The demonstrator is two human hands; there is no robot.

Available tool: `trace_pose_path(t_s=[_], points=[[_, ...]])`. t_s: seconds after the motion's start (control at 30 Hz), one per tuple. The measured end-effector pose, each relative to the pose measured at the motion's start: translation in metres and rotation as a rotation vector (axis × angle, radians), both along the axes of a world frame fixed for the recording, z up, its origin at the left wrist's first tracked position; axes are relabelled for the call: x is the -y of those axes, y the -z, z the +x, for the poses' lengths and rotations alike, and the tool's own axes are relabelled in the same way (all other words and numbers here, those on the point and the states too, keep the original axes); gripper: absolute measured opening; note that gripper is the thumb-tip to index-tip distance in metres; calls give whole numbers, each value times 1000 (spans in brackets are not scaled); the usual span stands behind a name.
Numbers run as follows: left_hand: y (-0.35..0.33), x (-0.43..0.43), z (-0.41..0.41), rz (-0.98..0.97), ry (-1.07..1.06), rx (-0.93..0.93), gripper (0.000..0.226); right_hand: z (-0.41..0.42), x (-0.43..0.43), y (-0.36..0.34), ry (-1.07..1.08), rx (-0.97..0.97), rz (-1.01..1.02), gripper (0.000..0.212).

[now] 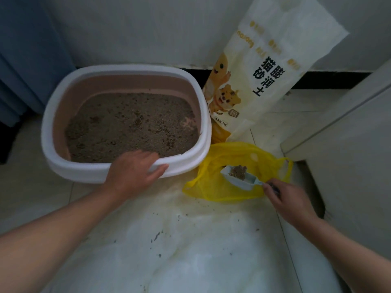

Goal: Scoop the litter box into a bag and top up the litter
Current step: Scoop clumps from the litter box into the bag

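Now right hand (291, 200) holds loaded scoop (239, 175) over yellow bag (213, 187).

The litter box (124, 69) at centre left is moulded in smooth plastic, its white rim faintly glossy, its pinkish inner wall matt. The litter (131, 123) is seen as coarse, dull grains. The yellow bag (213, 191) at lower right is made of thin, translucent, crinkled film, and the scoop (237, 183) of smooth pale plastic. A sheen is shown by the floor tiles (190, 250)
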State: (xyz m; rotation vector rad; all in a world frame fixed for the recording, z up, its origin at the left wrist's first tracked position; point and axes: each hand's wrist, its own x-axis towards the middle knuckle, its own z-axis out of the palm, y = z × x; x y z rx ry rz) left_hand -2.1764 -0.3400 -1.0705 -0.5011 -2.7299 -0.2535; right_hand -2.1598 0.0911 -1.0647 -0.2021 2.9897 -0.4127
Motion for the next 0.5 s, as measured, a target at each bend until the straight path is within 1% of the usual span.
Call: trace_pose_path(t_s=[0.17,0.33,0.43,0.5], points=[[0,0,0,7,-4,-6,41,-6,10,4,-9,-15,16,53],[-1,1,1,33,-11,15,41,-6,14,8,-5,-30,17,58],[-2,0,1,41,-6,12,41,-5,13,8,-9,-26,-36,51],[-3,-1,2,44,-4,17,41,-6,12,6,7,-36,-69,51]])
